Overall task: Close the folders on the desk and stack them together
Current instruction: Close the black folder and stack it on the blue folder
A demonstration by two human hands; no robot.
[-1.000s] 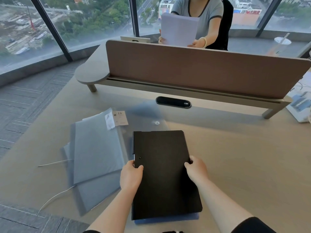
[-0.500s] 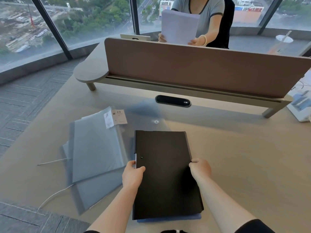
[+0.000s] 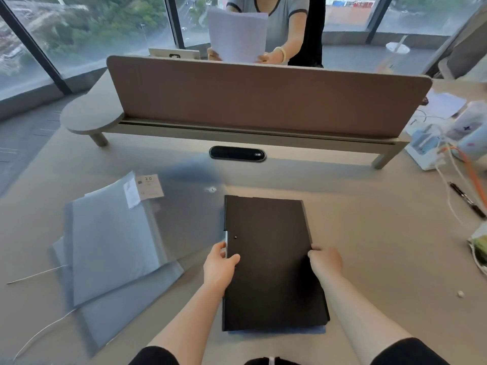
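A closed black folder (image 3: 268, 248) lies flat on the desk in front of me, on top of a blue folder (image 3: 276, 331) whose near edge peeks out below it. My left hand (image 3: 220, 264) grips the black folder's left spine edge. My right hand (image 3: 325, 262) holds its right edge. To the left lie grey-blue folders (image 3: 110, 241) in a loose overlapping pile, with a translucent plastic folder (image 3: 184, 206) spread over and beside them.
A brown partition screen (image 3: 263, 98) on a raised shelf crosses the desk ahead; behind it a person holds up paper. A black cable port (image 3: 237, 153) sits below it. Cables, a pen (image 3: 466, 200) and boxes crowd the right edge. Thin white cords trail at left.
The black folder shifted slightly right and toward me, squaring over the blue one. Both hands stayed on its edges. The camera tilted, showing more of the right side.
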